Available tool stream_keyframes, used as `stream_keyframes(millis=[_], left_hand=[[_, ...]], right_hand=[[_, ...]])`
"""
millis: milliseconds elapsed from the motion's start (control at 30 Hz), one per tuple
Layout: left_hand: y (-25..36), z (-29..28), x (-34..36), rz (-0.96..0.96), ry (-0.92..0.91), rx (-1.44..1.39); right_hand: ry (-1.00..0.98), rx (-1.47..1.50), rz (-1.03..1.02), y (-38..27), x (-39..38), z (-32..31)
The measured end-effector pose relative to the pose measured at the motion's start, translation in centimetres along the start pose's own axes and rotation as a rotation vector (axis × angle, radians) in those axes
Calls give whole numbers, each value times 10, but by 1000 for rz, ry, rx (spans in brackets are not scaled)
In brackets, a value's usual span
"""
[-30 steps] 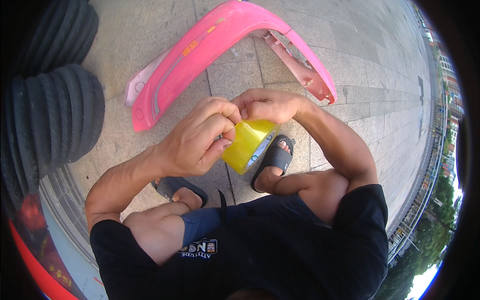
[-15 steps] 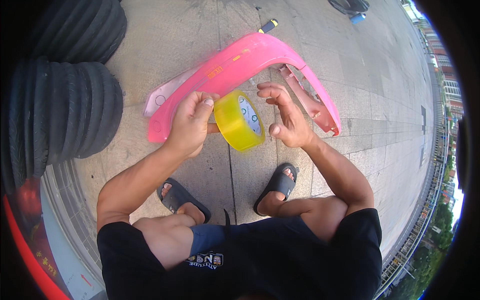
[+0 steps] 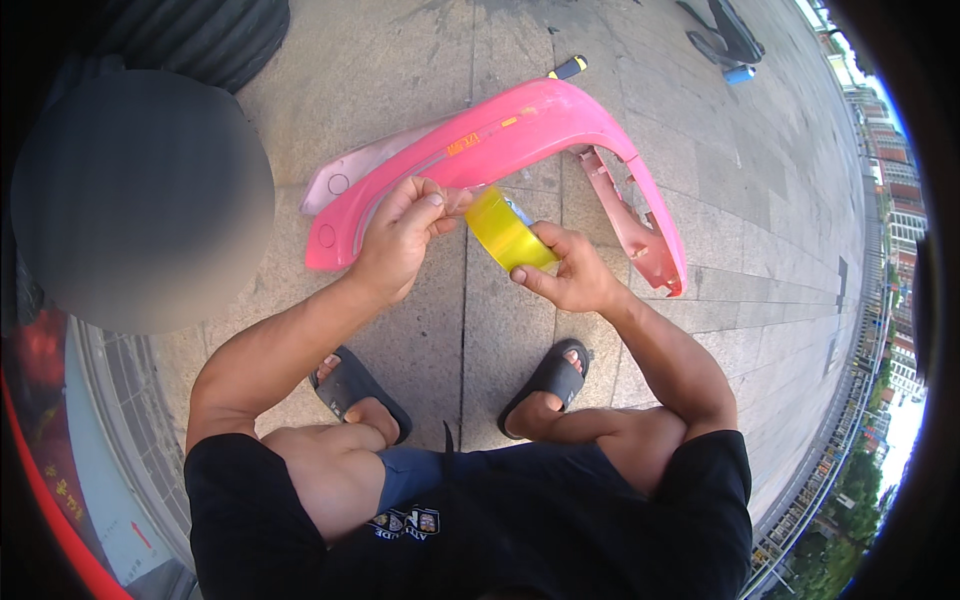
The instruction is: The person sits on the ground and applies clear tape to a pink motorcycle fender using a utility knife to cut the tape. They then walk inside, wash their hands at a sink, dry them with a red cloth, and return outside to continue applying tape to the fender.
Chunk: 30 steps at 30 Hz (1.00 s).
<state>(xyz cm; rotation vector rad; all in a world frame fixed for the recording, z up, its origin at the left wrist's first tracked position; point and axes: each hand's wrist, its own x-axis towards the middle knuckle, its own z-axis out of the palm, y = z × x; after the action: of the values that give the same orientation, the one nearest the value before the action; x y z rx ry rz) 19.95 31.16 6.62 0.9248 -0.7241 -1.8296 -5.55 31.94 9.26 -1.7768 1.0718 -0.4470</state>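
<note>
My left hand (image 3: 400,235) is closed in a pinch on the free end of clear tape, with a short translucent strip running to the roll. My right hand (image 3: 565,270) grips the yellow tape roll (image 3: 500,228) at its right side, thumb underneath. Beyond both hands a curved pink plastic panel (image 3: 500,130) lies on the paving (image 3: 510,360), a paler pink piece (image 3: 350,170) alongside its left part.
Stacked black tyres (image 3: 200,40) stand at the left, partly behind a large blurred patch. A black-and-yellow handled tool (image 3: 568,68) lies beyond the panel, with a dark object (image 3: 735,40) and blue can (image 3: 740,75) farther right. My sandalled feet are below my hands.
My right hand, apart from the roll half a second ago, has closed on it. The roll has shifted right, away from my left fingers, and a strip of tape now shows between them.
</note>
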Motion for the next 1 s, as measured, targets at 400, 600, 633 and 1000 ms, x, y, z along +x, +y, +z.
stream_keyframes(millis=[400, 600, 633, 1000], left_hand=[[16, -4, -4, 33, 135, -41], [55, -19, 4, 182, 247, 20], [60, -21, 4, 214, 264, 2], [61, -36, -32, 365, 285, -233]], right_hand=[[229, 145, -40, -29, 17, 29], [-28, -86, -494, -79, -14, 39], [-187, 47, -353, -87, -18, 57], [13, 1143, -27, -58, 65, 183]])
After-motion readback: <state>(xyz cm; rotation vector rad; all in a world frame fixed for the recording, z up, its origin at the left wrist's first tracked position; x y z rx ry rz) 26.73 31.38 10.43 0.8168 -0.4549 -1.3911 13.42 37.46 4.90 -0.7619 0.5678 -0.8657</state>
